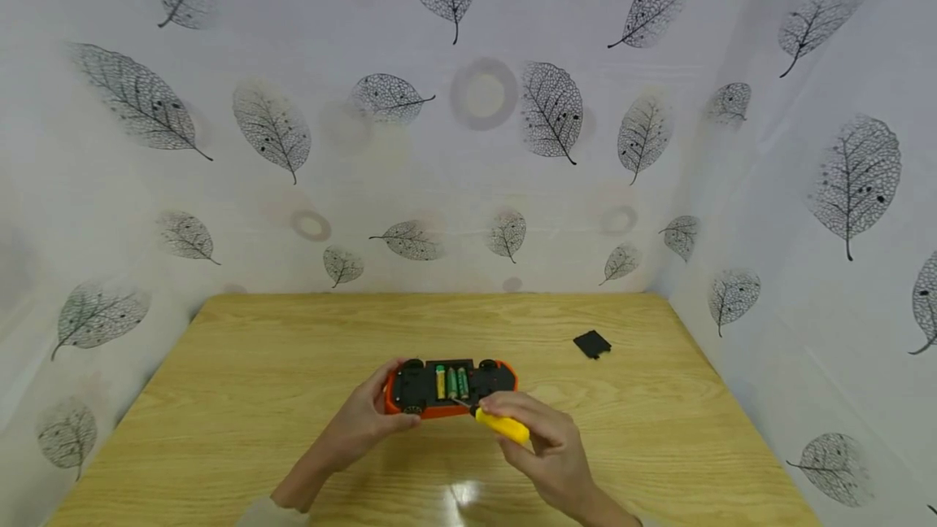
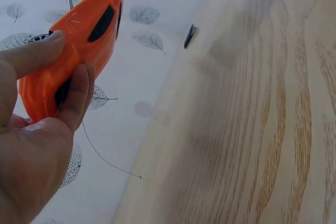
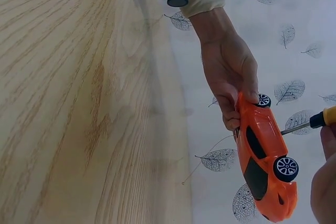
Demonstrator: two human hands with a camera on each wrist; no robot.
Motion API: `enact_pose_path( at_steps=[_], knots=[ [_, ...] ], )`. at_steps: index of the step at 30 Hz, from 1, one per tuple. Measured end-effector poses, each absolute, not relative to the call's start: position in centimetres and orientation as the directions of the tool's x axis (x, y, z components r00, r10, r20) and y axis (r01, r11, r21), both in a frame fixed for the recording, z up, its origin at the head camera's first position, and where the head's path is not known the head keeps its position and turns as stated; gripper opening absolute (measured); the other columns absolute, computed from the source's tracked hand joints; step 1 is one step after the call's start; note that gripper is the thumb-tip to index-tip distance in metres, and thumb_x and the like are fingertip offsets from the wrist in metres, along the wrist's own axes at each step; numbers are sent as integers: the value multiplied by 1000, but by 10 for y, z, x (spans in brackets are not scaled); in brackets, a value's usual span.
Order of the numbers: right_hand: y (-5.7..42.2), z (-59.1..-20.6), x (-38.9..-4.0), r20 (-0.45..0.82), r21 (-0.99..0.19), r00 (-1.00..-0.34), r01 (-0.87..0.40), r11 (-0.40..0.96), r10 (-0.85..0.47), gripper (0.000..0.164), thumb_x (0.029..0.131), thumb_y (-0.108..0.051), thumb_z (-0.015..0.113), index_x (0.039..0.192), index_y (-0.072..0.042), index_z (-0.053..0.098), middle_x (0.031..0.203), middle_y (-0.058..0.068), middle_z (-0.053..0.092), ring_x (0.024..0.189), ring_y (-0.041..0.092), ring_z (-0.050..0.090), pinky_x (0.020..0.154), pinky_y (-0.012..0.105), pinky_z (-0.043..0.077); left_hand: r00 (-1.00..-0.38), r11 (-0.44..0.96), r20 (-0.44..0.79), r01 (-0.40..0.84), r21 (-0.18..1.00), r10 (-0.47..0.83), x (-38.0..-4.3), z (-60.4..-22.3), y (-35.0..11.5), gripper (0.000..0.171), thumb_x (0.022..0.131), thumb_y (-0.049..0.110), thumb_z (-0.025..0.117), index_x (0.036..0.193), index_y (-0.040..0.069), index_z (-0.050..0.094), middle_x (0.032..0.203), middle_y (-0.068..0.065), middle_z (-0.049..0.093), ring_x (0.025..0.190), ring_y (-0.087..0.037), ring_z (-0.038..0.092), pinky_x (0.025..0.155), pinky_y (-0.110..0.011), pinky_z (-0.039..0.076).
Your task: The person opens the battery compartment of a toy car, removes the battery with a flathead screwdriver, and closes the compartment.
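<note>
My left hand [image 1: 362, 417] grips one end of an orange toy car [image 1: 406, 387], thumb on one side and fingers on the other. Its black underside faces up toward the head camera, showing an uncovered battery compartment with three green-and-yellow batteries [image 1: 451, 383] side by side. In my right hand [image 1: 549, 450] is a screwdriver [image 1: 505, 425], held by its yellow handle. The metal shaft reaches to the near edge of the compartment, at the batteries' ends; whether the tip touches a battery I cannot tell. From the left wrist, the car's orange body [image 2: 79, 51] hides the compartment.
A small black battery cover [image 1: 592, 344] lies on the wood-grain table [image 1: 293, 348], at the back right. A thin wire [image 2: 107, 161] trails from the car. Leaf-patterned white sheeting [image 1: 468, 185] stands behind the table and at both sides.
</note>
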State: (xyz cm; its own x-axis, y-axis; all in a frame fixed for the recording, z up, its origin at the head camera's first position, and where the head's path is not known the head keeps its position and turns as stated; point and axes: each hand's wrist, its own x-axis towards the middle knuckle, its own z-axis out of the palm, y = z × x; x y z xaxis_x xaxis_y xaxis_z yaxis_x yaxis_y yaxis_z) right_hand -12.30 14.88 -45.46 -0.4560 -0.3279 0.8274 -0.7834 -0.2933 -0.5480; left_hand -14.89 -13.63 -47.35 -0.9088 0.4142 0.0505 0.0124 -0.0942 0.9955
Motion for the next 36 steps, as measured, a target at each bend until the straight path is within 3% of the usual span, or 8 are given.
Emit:
enact_pose_path(
  at_steps=[13, 20, 31, 36],
  knots=[
    [147, -450, -126, 829, -551, -465, -772, -317, -309, 51, 82, 34, 58, 130, 15, 61, 130, 26, 65, 122, 27, 64, 101, 33, 55, -910, -83, 31, -4, 997, 413, -148, -474, -137, 93, 90, -4, 76, 160, -5, 16, 161, -36, 20, 141, -49, 40, 98, -34, 56],
    [152, -438, -130, 803, -595, -529, -741, -311, -275, 41, 91, 27, 57, 130, 16, 59, 129, 23, 67, 120, 26, 65, 102, 34, 54, -906, -98, 34, -8, 995, 422, -147, -474, -137, 90, 89, -9, 74, 160, -6, 17, 160, -34, 22, 142, -48, 38, 97, -34, 57],
    [156, -442, -130, 771, -636, -571, -717, -286, -282, 42, 90, 29, 54, 130, 18, 58, 126, 25, 66, 120, 25, 65, 102, 35, 54, -894, -111, 35, -17, 994, 447, -146, -474, -137, 93, 88, -4, 78, 160, -6, 18, 159, -35, 23, 139, -42, 45, 97, -35, 57],
    [158, -438, -130, 745, -666, -621, -710, -228, -244, 38, 91, 27, 55, 129, 19, 58, 122, 27, 67, 117, 25, 67, 100, 35, 55, -894, -112, 31, -22, 993, 446, -145, -474, -138, 94, 88, -4, 78, 160, -6, 17, 159, -35, 23, 139, -43, 44, 96, -35, 58]
  ],
)
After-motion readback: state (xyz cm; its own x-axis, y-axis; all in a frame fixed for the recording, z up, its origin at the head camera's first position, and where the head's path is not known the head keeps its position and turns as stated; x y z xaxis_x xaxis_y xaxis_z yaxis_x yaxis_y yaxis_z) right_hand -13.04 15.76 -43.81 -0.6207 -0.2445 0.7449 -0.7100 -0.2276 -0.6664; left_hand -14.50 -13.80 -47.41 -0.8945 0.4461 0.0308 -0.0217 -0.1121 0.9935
